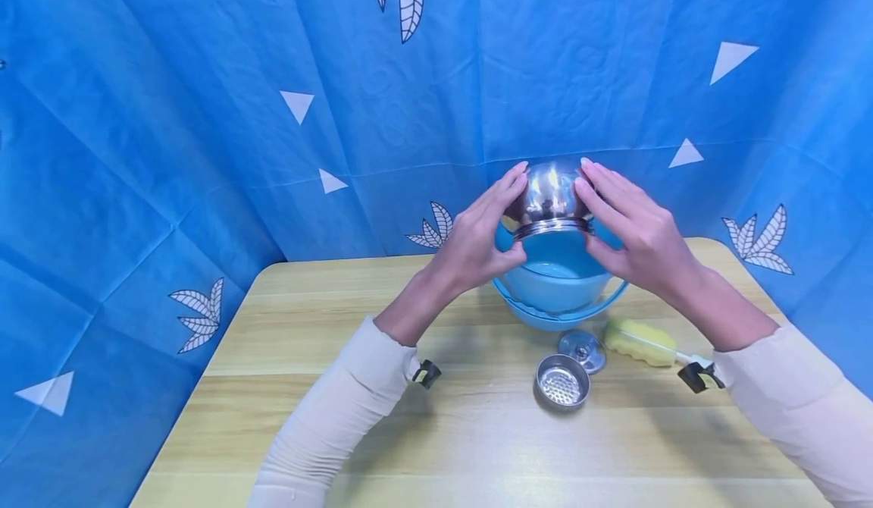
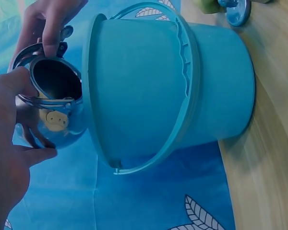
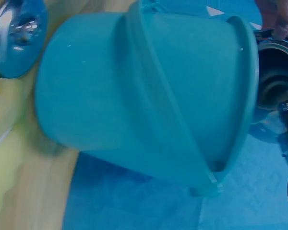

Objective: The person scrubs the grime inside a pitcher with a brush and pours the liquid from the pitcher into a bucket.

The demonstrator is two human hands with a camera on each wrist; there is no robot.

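Both hands hold a shiny round metal teapot (image 1: 549, 193) over a light blue bucket (image 1: 555, 292), its base tipped upward. My left hand (image 1: 474, 239) grips one side, thumb at the neck and fingers along the body. On the opposite side my right hand (image 1: 637, 231) grips it the same way. The left wrist view shows the teapot's dark round mouth (image 2: 55, 79) beside the bucket's rim (image 2: 91, 91), with a beige fitting (image 2: 56, 120) on the body. In the right wrist view the mouth (image 3: 276, 79) is partly cut off by the frame edge.
In front of the bucket lie a round metal lid (image 1: 592, 341) with a knob and a small metal strainer (image 1: 562, 385) with a perforated bottom. A yellow sponge brush (image 1: 637, 341) lies to their right on the wooden table (image 1: 341, 402). Blue patterned cloth (image 1: 382, 114) hangs behind.
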